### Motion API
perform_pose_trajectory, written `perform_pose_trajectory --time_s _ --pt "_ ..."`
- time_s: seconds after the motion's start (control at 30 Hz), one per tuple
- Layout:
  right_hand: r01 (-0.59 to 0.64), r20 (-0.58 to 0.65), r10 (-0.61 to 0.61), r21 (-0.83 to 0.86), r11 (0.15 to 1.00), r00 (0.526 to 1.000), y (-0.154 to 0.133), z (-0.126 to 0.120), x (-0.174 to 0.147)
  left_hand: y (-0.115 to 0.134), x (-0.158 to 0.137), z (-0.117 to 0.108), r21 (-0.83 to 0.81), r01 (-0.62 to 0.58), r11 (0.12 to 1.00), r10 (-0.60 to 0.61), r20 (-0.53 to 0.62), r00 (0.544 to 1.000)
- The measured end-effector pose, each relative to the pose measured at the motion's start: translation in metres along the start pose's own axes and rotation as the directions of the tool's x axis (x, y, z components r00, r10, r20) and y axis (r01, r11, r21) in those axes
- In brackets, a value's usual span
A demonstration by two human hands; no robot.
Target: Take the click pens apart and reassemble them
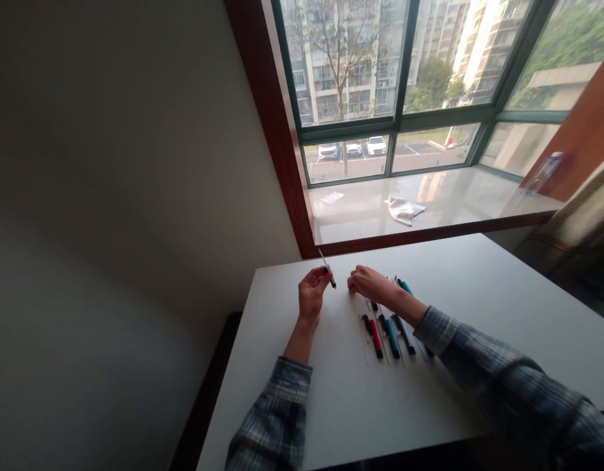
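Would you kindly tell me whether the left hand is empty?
No, the left hand holds a slender pen part with a dark end over the white table.

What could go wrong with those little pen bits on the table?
The left hand holds a slim piece at the fingertips, so it might slip. The right forearm crosses over some of the pens in this view and could brush them out of line. The thin rods lie close beside the pens and might roll or get mixed up.
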State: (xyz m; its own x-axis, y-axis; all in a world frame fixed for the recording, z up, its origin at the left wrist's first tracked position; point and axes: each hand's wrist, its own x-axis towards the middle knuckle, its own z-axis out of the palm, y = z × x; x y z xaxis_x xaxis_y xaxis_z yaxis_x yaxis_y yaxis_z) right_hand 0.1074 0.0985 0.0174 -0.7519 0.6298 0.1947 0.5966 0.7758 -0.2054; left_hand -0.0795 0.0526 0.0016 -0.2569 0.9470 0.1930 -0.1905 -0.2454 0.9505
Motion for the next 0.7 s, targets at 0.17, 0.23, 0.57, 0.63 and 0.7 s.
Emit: perform_pose_trajectory --time_s 0.17,0.23,0.57,0.63,0.7 --pt "-0.099 -0.215 0.181 0.344 0.934 0.96 0.002 -0.01 -0.02 0.0 -0.001 -0.001 0.369 -0.089 0.925 0.089 0.016 0.996" --pt "-0.116 -0.289 0.379 0.642 0.758 0.879 0.009 -0.012 -0.034 0.001 -0.004 0.001 0.523 -0.151 0.839 0.141 0.06 0.988" --pt "0.065 -0.268 0.657 0.947 0.316 0.705 0.028 -0.007 -0.06 0.004 -0.015 0.009 0.603 -0.323 0.729 0.229 0.229 0.946" --pt "0.086 -0.278 0.649 0.946 0.311 0.709 0.024 -0.008 -0.058 0.003 -0.015 0.01 0.582 -0.332 0.742 0.233 0.239 0.942" --pt "0.106 -0.279 0.642 0.95 0.295 0.714 0.021 -0.008 -0.057 0.003 -0.016 0.011 0.572 -0.344 0.745 0.235 0.257 0.937"
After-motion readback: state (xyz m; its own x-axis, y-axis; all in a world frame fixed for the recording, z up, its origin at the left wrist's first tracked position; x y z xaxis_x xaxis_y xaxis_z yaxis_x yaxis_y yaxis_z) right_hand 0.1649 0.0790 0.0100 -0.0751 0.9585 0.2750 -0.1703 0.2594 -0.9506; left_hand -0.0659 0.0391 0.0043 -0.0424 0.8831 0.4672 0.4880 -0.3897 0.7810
